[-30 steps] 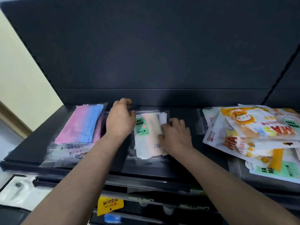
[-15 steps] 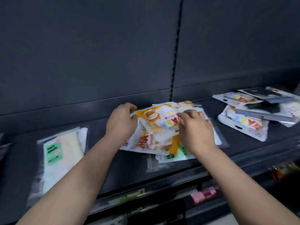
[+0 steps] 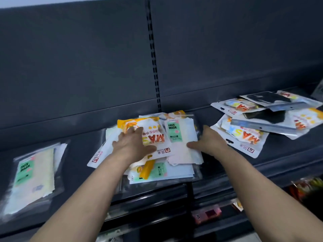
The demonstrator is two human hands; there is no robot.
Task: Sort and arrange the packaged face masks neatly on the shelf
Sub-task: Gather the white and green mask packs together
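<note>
Left hand flat on middle pile of mask packets, fingers straight. Right hand at pile's edge, thumb on top; grip: cannot tell.

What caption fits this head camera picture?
Left hand and right hand rest on a jumbled pile of mask packs on a shelf.

On the dark metal shelf, a heap of printed plastic mask packets lay centre, a clear flat plastic packet at nine o'clock and a second jumbled packet heap at two o'clock.
</note>
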